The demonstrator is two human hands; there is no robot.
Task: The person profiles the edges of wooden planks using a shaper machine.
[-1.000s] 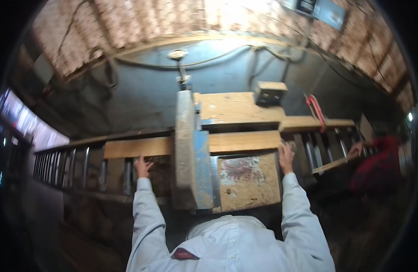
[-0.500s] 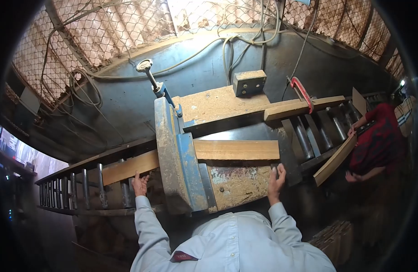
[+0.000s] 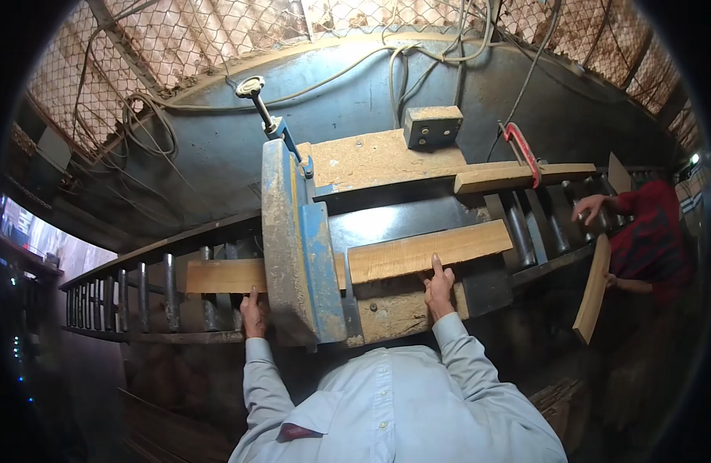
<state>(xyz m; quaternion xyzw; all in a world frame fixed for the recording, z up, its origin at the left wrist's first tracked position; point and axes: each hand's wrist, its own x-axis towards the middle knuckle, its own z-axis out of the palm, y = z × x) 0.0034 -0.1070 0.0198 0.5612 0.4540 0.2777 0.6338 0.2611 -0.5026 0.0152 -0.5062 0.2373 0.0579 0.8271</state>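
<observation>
In the head view, with the clock face centred on the picture, a pale, flat wooden board [image 3: 430, 251] is held at 3 to 4 o'clock by the right hand [image 3: 440, 287], with the thumb laid over its near edge. At 8 to 9 o'clock, the near edge of a tan wooden plank [image 3: 226, 276] is touched by the left hand [image 3: 253, 315]; whether it is gripped cannot be told.

The space between the hands is blocked by a tall, worn blue-and-grey metal housing [image 3: 288, 243], by which the plank's right part is hidden. At 11 o'clock the housing is topped by a round, pale handwheel [image 3: 250, 86]. A bolted, box-shaped block [image 3: 434, 128] is seen at 1 o'clock. At 2 o'clock a long wooden strip [image 3: 525, 177] is crossed by a red metal clamp [image 3: 523, 154]. Dark metal rollers [image 3: 172, 293] are set at 8 to 9 o'clock. At 3 o'clock a curved wooden piece [image 3: 594, 289] is held by a co-worker in dark red [image 3: 652, 239].

On the shirt pocket, toward 6 to 7 o'clock, a dark red label [image 3: 299, 432] is shown, its writing unreadable.
</observation>
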